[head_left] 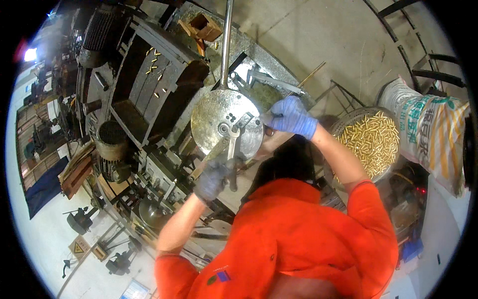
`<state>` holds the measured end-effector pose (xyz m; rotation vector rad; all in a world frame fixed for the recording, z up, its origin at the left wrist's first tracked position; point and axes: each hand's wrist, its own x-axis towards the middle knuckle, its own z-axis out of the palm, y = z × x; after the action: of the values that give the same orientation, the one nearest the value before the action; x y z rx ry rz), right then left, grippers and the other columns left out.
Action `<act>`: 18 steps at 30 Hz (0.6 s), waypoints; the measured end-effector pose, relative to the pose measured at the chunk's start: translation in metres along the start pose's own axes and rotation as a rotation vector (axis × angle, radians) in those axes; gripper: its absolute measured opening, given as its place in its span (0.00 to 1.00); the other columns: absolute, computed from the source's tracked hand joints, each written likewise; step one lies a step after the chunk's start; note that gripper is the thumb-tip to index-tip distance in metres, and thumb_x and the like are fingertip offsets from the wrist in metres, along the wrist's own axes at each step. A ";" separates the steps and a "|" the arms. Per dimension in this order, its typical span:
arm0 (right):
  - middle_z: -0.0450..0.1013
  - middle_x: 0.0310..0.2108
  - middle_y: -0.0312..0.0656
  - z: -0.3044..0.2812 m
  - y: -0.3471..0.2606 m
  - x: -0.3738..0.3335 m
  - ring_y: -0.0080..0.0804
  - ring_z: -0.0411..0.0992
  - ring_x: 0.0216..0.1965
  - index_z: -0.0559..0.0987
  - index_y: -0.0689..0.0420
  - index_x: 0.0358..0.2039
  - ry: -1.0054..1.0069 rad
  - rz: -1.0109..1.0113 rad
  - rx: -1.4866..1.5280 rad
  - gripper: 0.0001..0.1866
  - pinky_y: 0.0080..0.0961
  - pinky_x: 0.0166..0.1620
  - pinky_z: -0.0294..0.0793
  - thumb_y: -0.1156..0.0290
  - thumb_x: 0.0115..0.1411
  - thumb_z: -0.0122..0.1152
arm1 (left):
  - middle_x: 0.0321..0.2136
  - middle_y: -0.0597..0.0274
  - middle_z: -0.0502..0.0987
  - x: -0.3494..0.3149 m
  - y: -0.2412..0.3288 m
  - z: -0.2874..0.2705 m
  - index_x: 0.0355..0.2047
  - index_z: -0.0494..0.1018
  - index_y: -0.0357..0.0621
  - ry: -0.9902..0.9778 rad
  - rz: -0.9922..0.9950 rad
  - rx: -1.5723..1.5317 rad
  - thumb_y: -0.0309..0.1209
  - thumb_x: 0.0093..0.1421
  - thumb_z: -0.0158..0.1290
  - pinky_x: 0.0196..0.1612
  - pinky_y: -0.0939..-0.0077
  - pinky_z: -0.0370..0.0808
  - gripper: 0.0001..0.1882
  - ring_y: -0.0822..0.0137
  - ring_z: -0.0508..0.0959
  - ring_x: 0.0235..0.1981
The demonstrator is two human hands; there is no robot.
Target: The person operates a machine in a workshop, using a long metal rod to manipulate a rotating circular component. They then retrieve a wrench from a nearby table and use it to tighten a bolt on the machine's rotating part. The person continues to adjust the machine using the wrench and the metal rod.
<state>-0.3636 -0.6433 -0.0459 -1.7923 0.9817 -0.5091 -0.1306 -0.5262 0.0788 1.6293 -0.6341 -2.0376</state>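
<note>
Workshop scene in even, fairly bright light, perhaps from overhead lamps. Glare shines off the round metal disc (226, 124). Heavy fisheye bending curves edges toward a black rim. Dark machine recesses lose detail; distant areas look soft.

wrench (231, 144) | steel, open-end, upright | on round metal disc (214, 117) (brass-dusted)

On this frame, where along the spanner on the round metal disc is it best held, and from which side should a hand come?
Best at the free lower end of the spanner. Its head sits on a fitting on the round metal disc, while the shaft runs down off the disc's lower edge. Only that end is clear, so coming from below suits it, as the left hand in a dark glove does. The right hand in a blue glove is at the disc's right edge.
</note>
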 end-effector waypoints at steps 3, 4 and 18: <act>0.71 0.12 0.39 0.002 0.002 0.001 0.30 0.68 0.13 0.81 0.52 0.15 -0.017 -0.039 -0.109 0.16 0.25 0.23 0.68 0.57 0.53 0.59 | 0.11 0.65 0.70 0.002 0.015 -0.012 0.41 0.72 0.34 0.021 -0.086 0.065 0.40 0.58 0.53 0.13 0.82 0.62 0.20 0.74 0.68 0.09; 0.71 0.12 0.39 0.002 0.002 0.001 0.30 0.68 0.14 0.81 0.51 0.15 -0.027 -0.045 -0.091 0.15 0.25 0.23 0.67 0.57 0.53 0.58 | 0.11 0.65 0.70 0.001 0.020 -0.019 0.40 0.72 0.34 0.006 -0.120 0.122 0.40 0.58 0.53 0.14 0.82 0.63 0.19 0.75 0.67 0.10; 0.67 0.12 0.43 0.010 0.013 0.001 0.42 0.68 0.15 0.74 0.54 0.10 0.060 -0.202 -0.149 0.16 0.31 0.20 0.65 0.60 0.49 0.59 | 0.16 0.58 0.73 0.058 0.102 -0.075 0.26 0.76 0.43 -0.305 0.306 1.353 0.25 0.48 0.51 0.25 0.71 0.71 0.05 0.62 0.75 0.20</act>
<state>-0.3608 -0.6411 -0.0614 -2.0333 0.9039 -0.6314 -0.0628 -0.6479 0.0818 1.5471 -2.5567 -1.6005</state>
